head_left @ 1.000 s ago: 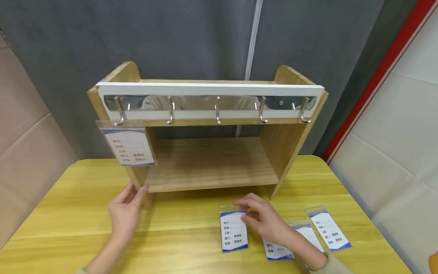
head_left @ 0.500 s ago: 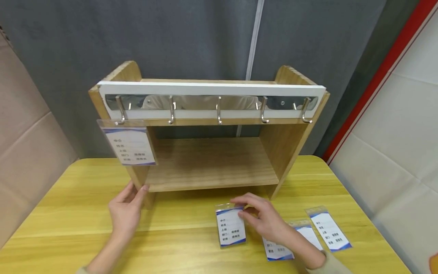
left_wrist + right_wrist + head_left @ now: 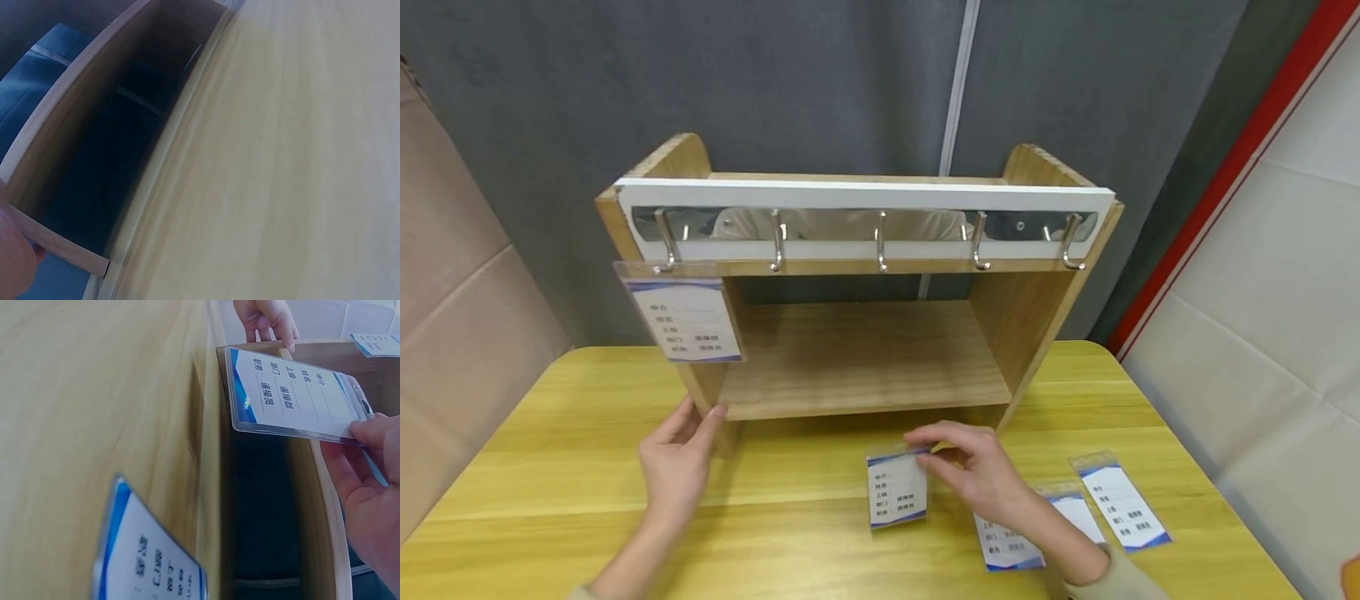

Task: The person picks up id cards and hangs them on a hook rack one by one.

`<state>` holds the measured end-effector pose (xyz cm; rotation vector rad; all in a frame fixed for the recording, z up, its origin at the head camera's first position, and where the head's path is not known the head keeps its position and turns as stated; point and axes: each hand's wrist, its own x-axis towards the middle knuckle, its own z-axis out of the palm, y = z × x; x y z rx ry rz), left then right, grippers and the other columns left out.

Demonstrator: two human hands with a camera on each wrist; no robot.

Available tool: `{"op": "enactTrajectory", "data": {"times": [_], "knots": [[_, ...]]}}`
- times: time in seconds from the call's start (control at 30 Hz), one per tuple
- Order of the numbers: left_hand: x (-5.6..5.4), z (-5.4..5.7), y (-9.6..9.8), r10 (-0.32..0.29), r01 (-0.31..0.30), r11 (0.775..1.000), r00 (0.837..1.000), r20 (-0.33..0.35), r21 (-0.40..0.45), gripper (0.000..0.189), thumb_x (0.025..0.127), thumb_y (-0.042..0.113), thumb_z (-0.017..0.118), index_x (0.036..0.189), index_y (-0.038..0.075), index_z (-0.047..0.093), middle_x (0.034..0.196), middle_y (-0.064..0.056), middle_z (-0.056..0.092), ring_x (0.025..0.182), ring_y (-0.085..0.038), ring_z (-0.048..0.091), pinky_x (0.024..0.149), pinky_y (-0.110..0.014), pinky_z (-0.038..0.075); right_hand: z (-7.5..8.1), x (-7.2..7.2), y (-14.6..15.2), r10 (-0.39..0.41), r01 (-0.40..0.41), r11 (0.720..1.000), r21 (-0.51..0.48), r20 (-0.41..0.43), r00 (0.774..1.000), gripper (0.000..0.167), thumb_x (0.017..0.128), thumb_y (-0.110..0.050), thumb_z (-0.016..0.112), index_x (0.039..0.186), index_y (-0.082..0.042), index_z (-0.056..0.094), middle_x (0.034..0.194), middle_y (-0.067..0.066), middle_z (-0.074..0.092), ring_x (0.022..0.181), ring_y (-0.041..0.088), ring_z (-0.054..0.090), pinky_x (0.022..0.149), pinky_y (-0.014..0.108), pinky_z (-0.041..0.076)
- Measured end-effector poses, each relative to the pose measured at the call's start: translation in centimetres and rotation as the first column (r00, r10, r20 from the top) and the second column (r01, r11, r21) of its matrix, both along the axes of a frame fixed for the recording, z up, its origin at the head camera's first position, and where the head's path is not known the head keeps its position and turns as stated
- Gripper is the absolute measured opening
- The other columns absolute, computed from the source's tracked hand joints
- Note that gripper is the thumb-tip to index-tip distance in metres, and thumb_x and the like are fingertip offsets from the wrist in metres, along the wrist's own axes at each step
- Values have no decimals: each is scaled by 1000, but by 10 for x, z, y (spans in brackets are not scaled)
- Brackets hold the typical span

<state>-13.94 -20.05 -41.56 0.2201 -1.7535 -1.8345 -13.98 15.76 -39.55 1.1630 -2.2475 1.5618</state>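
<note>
My left hand (image 3: 676, 467) grips the lower left side panel of a small wooden shelf (image 3: 865, 358), thumb at the front edge. Between right thumb and fingers, my right hand (image 3: 981, 471) pinches a clear-sleeved ID badge (image 3: 897, 490) by its top right corner. In the right wrist view that badge (image 3: 290, 394) is off the table, its printed side showing. Another badge (image 3: 685, 321) hangs from the leftmost metal hook (image 3: 665, 242) on the shelf's white rail. The other hooks carry nothing.
Two or more badges lie on the yellow wooden table (image 3: 790, 542) at right: one badge (image 3: 1123, 504) fully seen, others (image 3: 1007, 546) partly under my right forearm. A grey curtain (image 3: 820, 83) stands behind the shelf, a white wall panel (image 3: 1277, 275) at right.
My right hand has lifted the badge from the table and tilted it more upright, shifting it slightly left. My left hand keeps its grip on the shelf.
</note>
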Motion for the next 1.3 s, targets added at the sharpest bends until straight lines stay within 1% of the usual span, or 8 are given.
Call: {"op": "enactTrajectory", "data": {"times": [0.3, 0.43, 0.57, 0.63, 0.93, 1.07, 1.17, 1.3], "knots": [[0, 0, 1, 1, -1, 1000, 1000, -2, -6, 39, 92, -7, 71, 130, -6, 63, 113, 2, 71, 95, 2, 71, 84, -20, 59, 10, -8, -10, 42, -51, 994, -100, -99, 994, 31, 86, 18, 71, 112, 2, 74, 104, 17, 76, 91, 20, 73, 68, 33, 67], [0, 0, 1, 3, -3, 1000, 1000, -4, -16, 39, 92, -7, 71, 130, -5, 64, 113, 0, 70, 94, 2, 71, 83, -19, 59, 13, -10, -13, 48, -61, 991, -121, -108, 993, 33, 85, 19, 71, 112, 0, 76, 104, 15, 76, 91, 19, 73, 67, 34, 67], [1, 1, 0, -1, 1, 1000, 1000, 3, -13, 40, 92, -7, 71, 131, -5, 63, 119, -13, 66, 95, 3, 70, 84, -19, 59, 17, -10, -16, 52, -65, 990, -127, -107, 993, 33, 85, 19, 71, 111, -1, 76, 104, 15, 76, 91, 19, 74, 69, 33, 67], [1, 1, 0, -2, 2, 1000, 1000, 1, -11, 40, 92, -7, 71, 131, -5, 63, 120, -16, 64, 95, 2, 70, 84, -20, 59, 18, -10, -18, 59, -72, 988, -133, -104, 993, 32, 84, 19, 72, 109, 0, 76, 104, 16, 76, 92, 18, 74, 70, 32, 67], [0, 1, 0, -6, 6, 1000, 1000, -9, 15, 41, 91, -10, 71, 131, -7, 62, 116, -4, 69, 94, 1, 71, 83, -21, 60, 27, -11, -24, 73, -91, 985, -146, -121, 990, 31, 85, 20, 70, 109, 1, 76, 104, 16, 76, 92, 20, 74, 70, 32, 67], [0, 2, 0, -10, 10, 1000, 1000, -11, 28, 41, 91, -10, 70, 131, -7, 62, 119, -10, 67, 95, 1, 71, 83, -21, 60, 31, -13, -28, 59, -79, 985, -154, -132, 990, 30, 85, 19, 70, 110, 2, 75, 103, 16, 76, 90, 19, 73, 69, 30, 66], [0, 2, 0, -12, 12, 1000, 1000, -7, 22, 41, 92, -9, 70, 131, -6, 62, 121, -14, 65, 95, 1, 71, 84, -21, 59, 33, -13, -31, 60, -82, 982, -168, -130, 990, 31, 85, 20, 70, 110, 3, 75, 104, 17, 75, 93, 19, 73, 71, 31, 67], [1, 2, 0, -11, 11, 1000, 1000, -1, 4, 41, 92, -8, 70, 132, -6, 62, 120, -14, 65, 95, 2, 71, 84, -20, 59, 33, -14, -33, 66, -91, 978, -188, -133, 989, 32, 84, 22, 70, 110, 4, 74, 105, 19, 75, 95, 19, 73, 74, 31, 67]]}}
